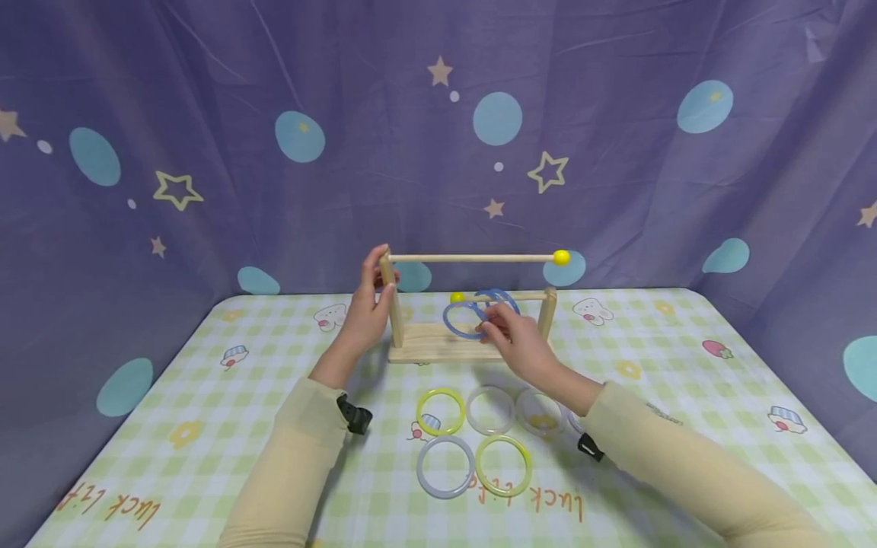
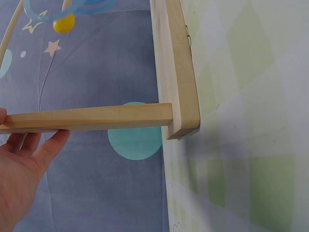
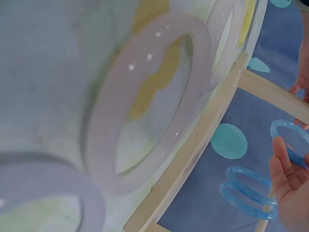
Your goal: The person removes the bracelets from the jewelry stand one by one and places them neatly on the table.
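Observation:
A wooden stand [image 1: 438, 352] has two posts, each with a sideways rod tipped by a yellow knob. Near its top, the left post [image 1: 395, 316] is gripped by my left hand [image 1: 366, 312], thumb on one side. My right hand [image 1: 518, 342] pinches a blue ring [image 1: 457, 333] by its right side, in front of the stand. This ring overlaps the knob [image 1: 457, 297] of the lower rod in the head view. Two more blue rings [image 3: 246, 195] hang on that rod, partly behind my right hand. The upper rod [image 1: 473, 259] carries no rings.
In front of the stand lie two yellow-green rings [image 1: 503, 438], two pale clear rings [image 1: 490, 388] and a grey-blue ring [image 1: 446, 494]. Another ring is partly hidden under my right sleeve [image 1: 658, 434]. A purple curtain [image 1: 384, 152] hangs behind the checked tablecloth [image 1: 240, 426].

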Demonstrator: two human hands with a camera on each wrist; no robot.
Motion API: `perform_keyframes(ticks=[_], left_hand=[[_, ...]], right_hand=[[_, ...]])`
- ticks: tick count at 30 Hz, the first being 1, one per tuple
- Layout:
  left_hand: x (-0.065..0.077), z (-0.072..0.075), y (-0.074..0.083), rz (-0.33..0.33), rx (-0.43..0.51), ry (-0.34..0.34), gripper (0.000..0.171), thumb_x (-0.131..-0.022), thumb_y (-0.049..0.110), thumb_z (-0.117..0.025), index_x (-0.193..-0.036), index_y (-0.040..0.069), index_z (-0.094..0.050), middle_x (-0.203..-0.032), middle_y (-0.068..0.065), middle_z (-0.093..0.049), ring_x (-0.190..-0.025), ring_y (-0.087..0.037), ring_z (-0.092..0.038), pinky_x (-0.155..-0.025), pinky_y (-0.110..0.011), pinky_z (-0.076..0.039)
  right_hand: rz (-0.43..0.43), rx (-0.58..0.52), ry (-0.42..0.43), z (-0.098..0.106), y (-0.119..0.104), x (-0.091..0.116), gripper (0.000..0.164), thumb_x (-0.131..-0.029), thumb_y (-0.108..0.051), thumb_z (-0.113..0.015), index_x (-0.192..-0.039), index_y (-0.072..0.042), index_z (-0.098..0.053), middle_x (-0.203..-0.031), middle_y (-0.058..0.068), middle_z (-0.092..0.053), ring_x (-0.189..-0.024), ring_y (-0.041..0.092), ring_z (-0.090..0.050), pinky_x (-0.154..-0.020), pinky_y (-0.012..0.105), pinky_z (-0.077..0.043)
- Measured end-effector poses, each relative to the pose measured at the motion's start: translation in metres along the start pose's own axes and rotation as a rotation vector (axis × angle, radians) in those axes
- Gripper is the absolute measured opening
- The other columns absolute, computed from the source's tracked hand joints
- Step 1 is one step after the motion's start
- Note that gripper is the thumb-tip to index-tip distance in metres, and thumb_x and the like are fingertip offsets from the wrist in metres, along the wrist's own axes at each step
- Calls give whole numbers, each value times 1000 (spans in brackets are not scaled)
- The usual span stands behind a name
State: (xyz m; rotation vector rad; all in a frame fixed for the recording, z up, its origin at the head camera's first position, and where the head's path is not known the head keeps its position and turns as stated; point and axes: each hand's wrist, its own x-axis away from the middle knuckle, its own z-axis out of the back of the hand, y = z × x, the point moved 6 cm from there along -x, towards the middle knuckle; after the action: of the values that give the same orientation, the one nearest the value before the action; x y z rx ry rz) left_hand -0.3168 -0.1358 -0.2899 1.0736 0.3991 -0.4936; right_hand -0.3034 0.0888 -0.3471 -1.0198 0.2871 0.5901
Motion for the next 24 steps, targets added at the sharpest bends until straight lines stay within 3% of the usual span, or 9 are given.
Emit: perform_keyframes(ticks=[12,18,24], left_hand=[[0,-1,-2,30,9,-4,51,-101,-4,-40,-147,9,-21,-120,-30,-53,-112,-42,-53,-89,-54,-47],[0,-1,-2,16,6,-6,51,-101,-4,-40,-147,8,-21,-119,-30,-53,-111,-42,-53,-88,-54,-47],[0,-1,0,26,12,-4,52,-101,-4,-40,-147,8,-21,-119,-30,-53,-111,-42,-53,-90,-54,-47]], right_hand=[[3,54,-20,28,-14,30,13,-98,0,-53,-111,2,-56,-89,10,-70,-71,15,-67,-69,32,-55],[17,62,-22,44,-12,43,16,-98,1,-52,-114,0,-55,-85,4,-68,-67,11,-64,-60,28,-51],[28,83,-63,60,-8,57,16,-98,3,-52,-113,-2,-56,-81,0,-66,-63,12,-59,-60,27,-49]])
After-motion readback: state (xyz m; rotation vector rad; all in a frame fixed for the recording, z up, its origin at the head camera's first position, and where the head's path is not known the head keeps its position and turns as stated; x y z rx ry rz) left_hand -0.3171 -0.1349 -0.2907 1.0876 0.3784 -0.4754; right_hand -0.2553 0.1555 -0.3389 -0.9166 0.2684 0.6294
